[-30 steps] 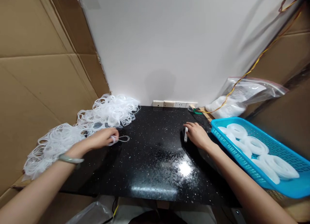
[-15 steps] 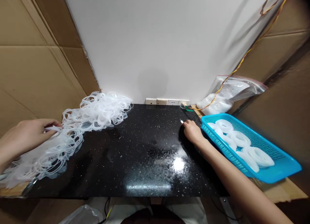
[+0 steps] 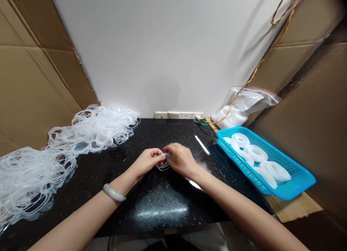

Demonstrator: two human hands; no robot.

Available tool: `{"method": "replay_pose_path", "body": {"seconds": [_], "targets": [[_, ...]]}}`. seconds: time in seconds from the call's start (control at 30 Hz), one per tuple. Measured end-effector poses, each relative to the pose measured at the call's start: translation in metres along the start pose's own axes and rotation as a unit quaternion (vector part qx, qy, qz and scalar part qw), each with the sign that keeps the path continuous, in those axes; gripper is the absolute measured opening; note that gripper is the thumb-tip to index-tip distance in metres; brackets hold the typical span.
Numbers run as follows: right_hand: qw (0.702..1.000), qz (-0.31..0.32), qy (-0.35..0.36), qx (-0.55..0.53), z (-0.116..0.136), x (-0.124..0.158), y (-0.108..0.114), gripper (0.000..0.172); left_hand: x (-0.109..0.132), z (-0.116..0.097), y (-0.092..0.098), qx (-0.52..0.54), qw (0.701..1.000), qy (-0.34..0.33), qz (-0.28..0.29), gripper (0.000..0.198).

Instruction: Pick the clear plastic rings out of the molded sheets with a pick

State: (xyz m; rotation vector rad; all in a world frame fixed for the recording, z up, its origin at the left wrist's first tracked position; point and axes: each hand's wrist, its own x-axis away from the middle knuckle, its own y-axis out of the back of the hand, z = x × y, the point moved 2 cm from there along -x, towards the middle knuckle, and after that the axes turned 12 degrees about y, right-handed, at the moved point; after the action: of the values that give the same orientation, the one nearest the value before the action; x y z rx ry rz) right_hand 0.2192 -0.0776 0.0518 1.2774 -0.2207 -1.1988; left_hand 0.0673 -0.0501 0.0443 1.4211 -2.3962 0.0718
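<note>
Over the middle of the black speckled tabletop, my left hand (image 3: 148, 160) and my right hand (image 3: 181, 158) meet. Both pinch a translucent white ring (image 3: 163, 167), which looks like soft rubber or plastic; fingers hide part of it. Right of my right hand, a slim white pen-like tool (image 3: 202, 145) lies flat on the table. To the left spreads a large tangled heap of similar translucent rings (image 3: 108, 124). At the right stands a blue plastic basket (image 3: 300, 187) with several bundled white rings (image 3: 256, 153) inside.
A clear zip bag (image 3: 238, 106) with white contents sits behind the basket, and a yellow-brown twisted wire (image 3: 255, 75) runs down past it. Power sockets (image 3: 173, 115) line the foot of the white wall. Cardboard panels (image 3: 29, 84) close in both sides.
My left hand has come from the heap to the middle with a ring. My right hand has left the white tool on the table and moved left to the ring. The view has shifted slightly.
</note>
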Motion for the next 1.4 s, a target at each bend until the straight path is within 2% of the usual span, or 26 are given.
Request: {"method": "replay_pose_path", "body": {"seconds": [0.1, 0.2, 0.43, 0.57, 0.7, 0.83, 0.97, 1.1, 1.23, 1.4], "targets": [[0.997, -0.011, -0.038, -0.064, -0.022, 0.001, -0.004, 0.021, -0.005, 0.005, 0.002, 0.101, 0.992, 0.034, 0.073, 0.024], [0.992, -0.009, -0.038, -0.123, -0.039, 0.003, -0.008, 0.016, -0.013, 0.013, 0.011, 0.172, 0.972, 0.081, 0.138, 0.024], [0.989, -0.010, -0.041, -0.143, -0.050, 0.006, -0.020, 0.016, -0.028, 0.031, 0.020, 0.179, 0.971, 0.112, 0.112, 0.034], [0.982, -0.009, -0.056, -0.179, -0.051, 0.008, -0.016, 0.017, -0.026, 0.033, 0.022, 0.177, 0.975, 0.119, 0.066, 0.039], [0.982, 0.018, -0.093, -0.165, -0.059, 0.012, -0.012, 0.015, -0.026, 0.035, 0.028, 0.143, 0.983, 0.118, 0.004, 0.041], [0.981, 0.039, -0.129, -0.139, -0.070, 0.016, -0.010, 0.014, -0.029, 0.036, 0.035, 0.050, 0.993, 0.095, -0.056, 0.039], [0.987, 0.045, -0.124, -0.092, -0.075, 0.018, -0.009, 0.014, -0.032, 0.036, 0.043, -0.052, 0.991, 0.052, -0.113, 0.035], [0.990, 0.027, -0.132, -0.049, -0.080, 0.019, -0.009, 0.010, -0.031, 0.035, 0.052, -0.151, 0.974, -0.008, -0.171, 0.030], [0.990, 0.016, -0.127, -0.051, -0.082, 0.020, -0.010, 0.015, -0.029, 0.034, 0.060, -0.258, 0.937, -0.037, -0.234, 0.029], [0.992, -0.050, -0.097, -0.070, -0.083, 0.020, -0.011, 0.016, -0.029, 0.034, 0.063, -0.317, 0.903, -0.059, -0.284, 0.027]]}}
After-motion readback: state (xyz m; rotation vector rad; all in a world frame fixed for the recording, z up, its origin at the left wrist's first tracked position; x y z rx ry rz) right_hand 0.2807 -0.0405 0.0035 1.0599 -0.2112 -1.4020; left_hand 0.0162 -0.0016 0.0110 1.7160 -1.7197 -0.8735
